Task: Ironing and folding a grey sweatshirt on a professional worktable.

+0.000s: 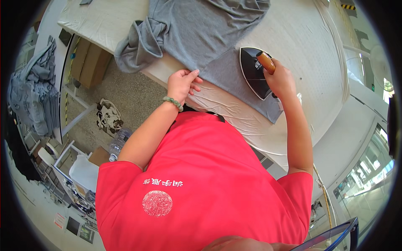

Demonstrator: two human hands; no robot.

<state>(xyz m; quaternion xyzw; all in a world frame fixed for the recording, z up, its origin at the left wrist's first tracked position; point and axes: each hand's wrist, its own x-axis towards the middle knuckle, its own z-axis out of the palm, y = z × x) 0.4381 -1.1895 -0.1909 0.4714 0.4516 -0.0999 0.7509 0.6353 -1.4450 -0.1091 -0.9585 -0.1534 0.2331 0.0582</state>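
While your left grip (181, 86) pinched the near edge of the grey garment (199, 35) on the tabletop (307, 50), your closed right grip (281, 80) held the black iron (251, 72) by its handle (266, 62), farther right, over the flat strip (228, 75) running rightward.

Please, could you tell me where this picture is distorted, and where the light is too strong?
Head view: black corners surround the fisheye circle, and the cloth-covered table's right edge bows; head view: whitish glare washes parts of the glass panes at right; head view: the iron and right hand look fairly sharp.
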